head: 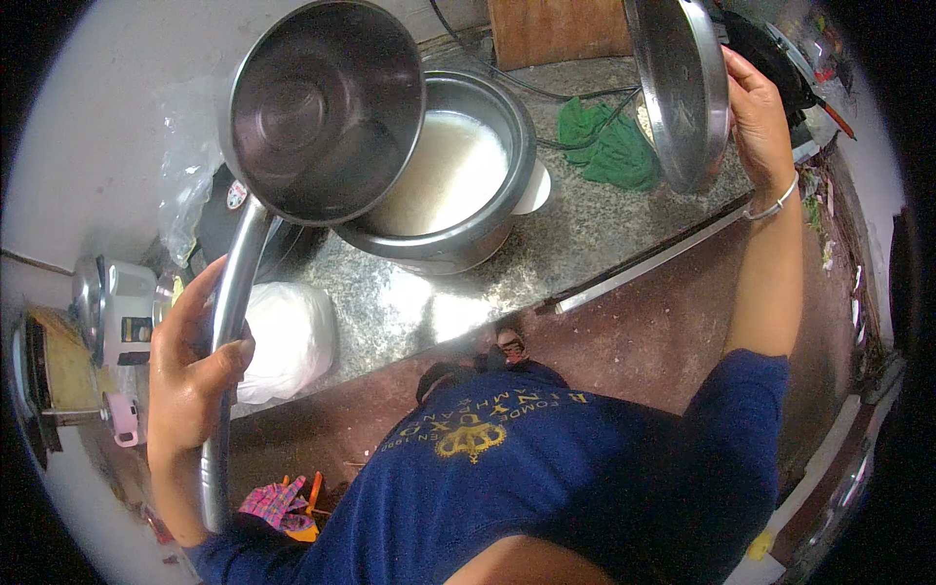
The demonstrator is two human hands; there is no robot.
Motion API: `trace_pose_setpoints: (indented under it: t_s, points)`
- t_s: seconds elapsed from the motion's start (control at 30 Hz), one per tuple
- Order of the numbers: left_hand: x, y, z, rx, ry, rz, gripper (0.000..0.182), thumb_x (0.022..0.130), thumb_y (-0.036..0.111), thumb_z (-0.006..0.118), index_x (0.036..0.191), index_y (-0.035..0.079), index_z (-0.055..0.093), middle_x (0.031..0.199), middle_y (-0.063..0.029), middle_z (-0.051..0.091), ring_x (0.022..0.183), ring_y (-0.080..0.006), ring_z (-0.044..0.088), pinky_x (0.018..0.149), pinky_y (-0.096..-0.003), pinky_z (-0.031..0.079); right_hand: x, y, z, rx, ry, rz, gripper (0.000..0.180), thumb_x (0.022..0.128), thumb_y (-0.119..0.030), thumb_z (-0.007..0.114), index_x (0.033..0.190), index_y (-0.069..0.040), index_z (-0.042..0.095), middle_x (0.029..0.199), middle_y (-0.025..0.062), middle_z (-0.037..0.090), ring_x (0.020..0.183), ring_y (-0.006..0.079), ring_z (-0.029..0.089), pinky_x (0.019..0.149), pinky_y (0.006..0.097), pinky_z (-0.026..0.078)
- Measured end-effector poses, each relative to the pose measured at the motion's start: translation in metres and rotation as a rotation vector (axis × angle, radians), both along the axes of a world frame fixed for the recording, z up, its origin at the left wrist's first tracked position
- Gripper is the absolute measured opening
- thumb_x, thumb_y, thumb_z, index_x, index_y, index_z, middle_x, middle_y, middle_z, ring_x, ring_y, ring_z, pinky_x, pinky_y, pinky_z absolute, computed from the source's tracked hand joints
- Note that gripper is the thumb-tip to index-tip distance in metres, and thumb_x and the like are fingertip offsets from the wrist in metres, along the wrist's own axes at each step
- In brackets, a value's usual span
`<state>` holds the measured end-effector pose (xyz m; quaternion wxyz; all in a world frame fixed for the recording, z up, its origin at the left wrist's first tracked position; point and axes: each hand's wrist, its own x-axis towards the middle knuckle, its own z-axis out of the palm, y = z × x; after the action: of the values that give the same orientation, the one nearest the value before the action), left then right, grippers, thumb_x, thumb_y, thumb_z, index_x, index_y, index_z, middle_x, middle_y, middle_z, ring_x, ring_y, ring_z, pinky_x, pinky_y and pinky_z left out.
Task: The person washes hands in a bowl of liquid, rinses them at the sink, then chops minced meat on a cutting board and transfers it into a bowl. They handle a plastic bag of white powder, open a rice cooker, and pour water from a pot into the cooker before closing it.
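Note:
My left hand (194, 351) is wrapped around the long metal handle of a deep saucepan (329, 110). The pan is tilted so its dark, bare inside faces me, and it overlaps the left part of a rice cooker (475, 245) in the picture. Cloudy whitish liquid (453, 168) lies in the cooker's uncovered pot. Whether the pan touches the cooker's rim I cannot tell. To the right, my right hand (757, 110) grips a round metal lid (684, 102) from its outer side, holding it nearly on edge. My fingertips and the lid's knob are mostly hidden.
On the speckled stone counter (585, 227) lie a green cloth (607, 146) and a black cord. A full white plastic bag (289, 336) sits near the front edge, left of the cooker. Another cooker (124, 307) stands at far left. A dark wok (768, 66) is beyond my right hand.

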<state>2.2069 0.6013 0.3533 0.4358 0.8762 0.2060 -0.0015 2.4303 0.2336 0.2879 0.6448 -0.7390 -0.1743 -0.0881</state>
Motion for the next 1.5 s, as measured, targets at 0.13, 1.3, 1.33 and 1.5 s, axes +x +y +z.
trace_pose_setpoints:
  t_s: [0.13,1.3,1.33,1.5]
  points:
    - [0.008,-0.005,-0.003,0.013,-0.026,-0.049,0.061,0.057,0.012,0.053,0.116,-0.001,0.041,0.069,-0.0025,0.048,0.056,-0.0072,0.044,0.049,-0.0192,0.035,0.000,0.001,-0.002,-0.019,-0.035,0.035,0.031,0.079,-0.017,0.055,0.105,-0.001,0.052,0.085,0.0025,0.057,0.067,0.0054,0.052,0.059,0.0174,0.043]
    - [-0.024,0.046,-0.015,-0.680,-0.348,0.133,0.059,0.068,0.009,0.050,0.120,-0.006,0.026,0.065,-0.0070,0.045,0.040,-0.0057,0.042,0.026,-0.0146,0.038,-0.006,0.051,0.016,-0.175,-0.134,0.208,0.029,0.077,-0.017,0.057,0.103,-0.006,0.055,0.083,0.0005,0.058,0.070,0.0055,0.052,0.057,0.0181,0.042]
    - [-0.030,0.049,-0.015,-0.695,-0.353,0.123,0.055,0.070,0.010,0.051,0.118,-0.005,0.028,0.067,-0.0067,0.044,0.041,-0.0053,0.041,0.027,-0.0144,0.039,-0.004,0.060,0.018,-0.201,-0.153,0.244,0.029,0.077,-0.017,0.057,0.103,-0.006,0.055,0.084,0.0010,0.058,0.070,0.0056,0.052,0.057,0.0182,0.042]
    - [-0.061,0.058,-0.019,-0.700,-0.421,0.205,0.060,0.069,0.009,0.052,0.120,-0.007,0.024,0.066,-0.0082,0.044,0.039,-0.0054,0.040,0.026,-0.0145,0.037,0.001,0.096,0.025,-0.257,-0.222,0.308,0.028,0.076,-0.016,0.057,0.102,-0.006,0.055,0.084,0.0016,0.058,0.071,0.0060,0.051,0.056,0.0187,0.042]
